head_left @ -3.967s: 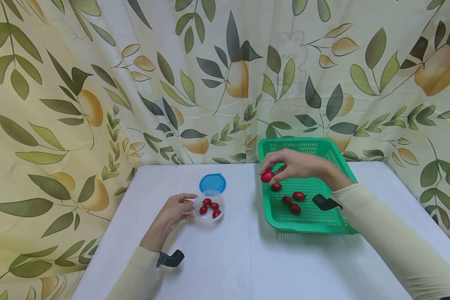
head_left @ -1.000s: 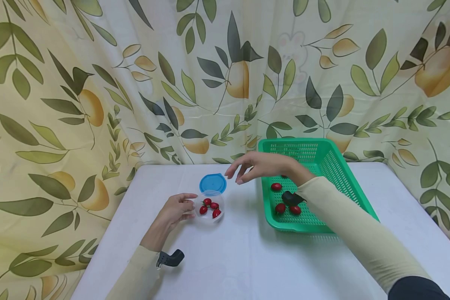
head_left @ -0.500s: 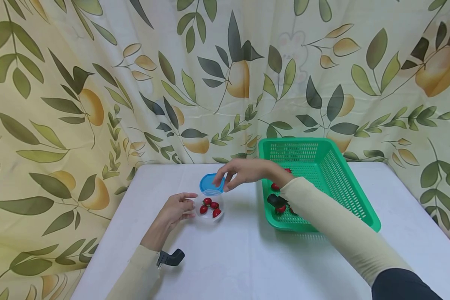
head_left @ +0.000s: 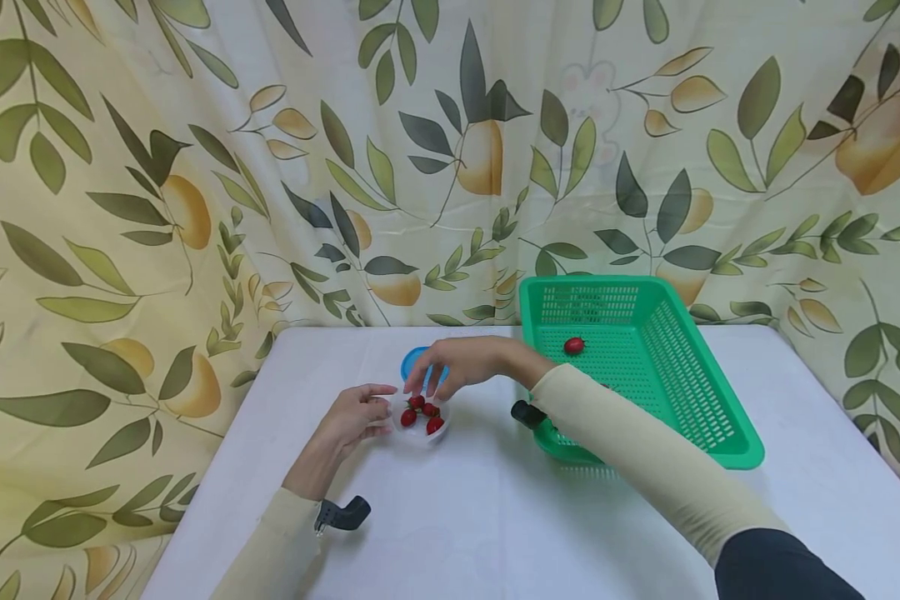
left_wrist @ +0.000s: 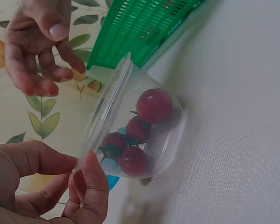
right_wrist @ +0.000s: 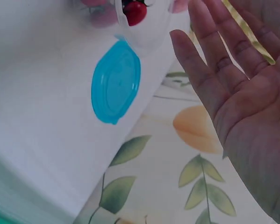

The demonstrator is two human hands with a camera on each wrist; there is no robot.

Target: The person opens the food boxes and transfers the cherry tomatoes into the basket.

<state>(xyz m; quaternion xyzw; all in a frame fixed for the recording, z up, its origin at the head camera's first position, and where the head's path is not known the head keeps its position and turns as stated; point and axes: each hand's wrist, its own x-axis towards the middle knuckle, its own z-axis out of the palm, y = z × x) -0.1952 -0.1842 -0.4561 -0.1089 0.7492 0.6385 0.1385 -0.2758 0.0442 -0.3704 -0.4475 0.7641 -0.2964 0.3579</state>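
A small clear plastic container (head_left: 417, 438) stands on the white table with several red cherry tomatoes (head_left: 434, 425) inside. My left hand (head_left: 355, 419) pinches its rim between thumb and fingers, as the left wrist view shows. Above the container's far side hovers my right hand (head_left: 461, 364), palm down, fingers loosely bent and holding nothing. In the right wrist view the right hand's palm (right_wrist: 256, 102) is bare. A blue lid (right_wrist: 115, 83) lies flat just behind the container, partly covered by the right hand in the head view.
A green perforated basket (head_left: 746, 446) stands on the right of the table. One cherry tomato (head_left: 573, 346) shows near its back left; the right forearm hides most of the basket's front left. A leaf-and-fruit patterned curtain (head_left: 307, 250) hangs behind the table.
Four seconds ago my right hand held a cherry tomato over the basket. It let go of it there, then moved left and down to above the container. My left hand stays put.
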